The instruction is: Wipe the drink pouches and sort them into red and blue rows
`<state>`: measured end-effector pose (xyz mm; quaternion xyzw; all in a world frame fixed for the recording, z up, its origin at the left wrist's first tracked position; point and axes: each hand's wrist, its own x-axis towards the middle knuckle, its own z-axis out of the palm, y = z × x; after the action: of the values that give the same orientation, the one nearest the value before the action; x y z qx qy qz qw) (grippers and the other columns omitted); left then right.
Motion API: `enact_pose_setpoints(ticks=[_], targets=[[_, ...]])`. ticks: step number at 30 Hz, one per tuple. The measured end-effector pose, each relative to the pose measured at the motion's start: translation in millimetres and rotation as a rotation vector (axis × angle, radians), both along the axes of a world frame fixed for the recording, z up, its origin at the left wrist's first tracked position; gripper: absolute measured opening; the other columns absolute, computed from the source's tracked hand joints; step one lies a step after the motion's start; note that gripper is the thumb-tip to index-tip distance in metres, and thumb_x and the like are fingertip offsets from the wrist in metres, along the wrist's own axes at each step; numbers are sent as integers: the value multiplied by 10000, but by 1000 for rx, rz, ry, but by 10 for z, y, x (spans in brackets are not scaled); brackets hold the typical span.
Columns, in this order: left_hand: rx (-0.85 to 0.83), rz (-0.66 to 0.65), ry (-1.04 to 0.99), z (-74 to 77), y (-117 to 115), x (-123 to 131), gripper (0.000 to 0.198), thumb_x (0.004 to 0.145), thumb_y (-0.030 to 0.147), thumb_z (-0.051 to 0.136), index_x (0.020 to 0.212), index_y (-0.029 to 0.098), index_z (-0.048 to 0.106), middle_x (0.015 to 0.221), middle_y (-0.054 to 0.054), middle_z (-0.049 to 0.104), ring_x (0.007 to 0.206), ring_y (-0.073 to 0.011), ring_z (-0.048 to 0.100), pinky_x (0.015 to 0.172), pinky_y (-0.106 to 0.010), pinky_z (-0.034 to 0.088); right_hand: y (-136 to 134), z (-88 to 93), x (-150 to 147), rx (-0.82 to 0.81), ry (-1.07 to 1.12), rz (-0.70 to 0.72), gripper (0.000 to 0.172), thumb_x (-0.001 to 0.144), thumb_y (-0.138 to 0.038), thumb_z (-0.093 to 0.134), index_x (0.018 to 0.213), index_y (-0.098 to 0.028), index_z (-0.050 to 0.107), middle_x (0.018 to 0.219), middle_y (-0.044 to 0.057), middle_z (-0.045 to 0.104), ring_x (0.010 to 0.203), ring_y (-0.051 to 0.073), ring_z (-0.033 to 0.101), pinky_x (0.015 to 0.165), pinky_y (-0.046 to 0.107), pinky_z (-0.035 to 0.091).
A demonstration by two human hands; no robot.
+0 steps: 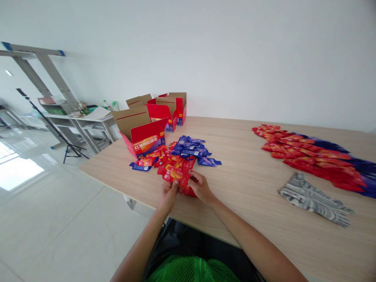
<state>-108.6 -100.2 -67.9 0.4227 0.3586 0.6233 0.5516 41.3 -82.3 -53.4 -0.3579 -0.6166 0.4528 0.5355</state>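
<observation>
Right of the sachet heap [190, 148], the tabletop [241, 150] gives the right hand [202, 188] a wide lane, up to the striped cloth [315, 201] and sachet rows [311, 154]. Back-left of the heap, nope: red box [149, 143] (flap [132, 119] sticking up) blocks it.

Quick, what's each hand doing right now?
Left hand: closed, holding a red packet.
Right hand: at that packet's right end; whether it grips can't be told.
</observation>
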Motion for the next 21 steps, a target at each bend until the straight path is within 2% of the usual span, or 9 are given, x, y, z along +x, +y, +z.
enact_pose_setpoints(ticks=[3,6,9,12,17,21], targets=[[2,14,14,-11,-2,2,460,707,572,818,600,160,642,495,-8,608,409,-121,535,437,-245,461,-23,-15,-45,-43,54,-28,280,836,-462,657,709,-218,604,643,-1,632,584,165,591,568,277,520],[5,22,31,-34,-1,2,464,701,574,821,597,162,637,491,-8,609,412,-125,542,445,-246,470,-23,-29,-53,-93,52,84,313,874,-526,610,841,-220,667,710,16,672,605,185,617,566,305,542],[-18,-10,-20,-37,-9,12,448,695,559,833,643,153,649,511,-9,615,430,-125,550,462,-250,481,8,3,7,-44,34,124,301,858,-489,644,968,-216,709,844,36,719,742,215,672,689,340,573],[-22,9,-130,-14,-21,30,438,685,543,849,746,149,666,604,-10,658,488,-120,588,497,-238,498,48,67,92,20,-9,84,248,850,-420,657,946,-205,735,886,38,729,829,224,679,792,349,561],[-18,130,-221,19,-37,20,446,694,537,844,808,167,622,667,18,665,453,-83,560,442,-197,457,96,104,131,48,-32,139,214,840,-395,669,910,-208,746,829,25,728,752,197,666,770,333,555],[-52,89,-147,13,-55,-9,477,677,584,833,750,167,612,594,16,631,418,-108,547,378,-212,419,148,57,123,29,-26,166,224,831,-412,680,885,-201,729,810,29,728,725,191,671,708,312,545]])
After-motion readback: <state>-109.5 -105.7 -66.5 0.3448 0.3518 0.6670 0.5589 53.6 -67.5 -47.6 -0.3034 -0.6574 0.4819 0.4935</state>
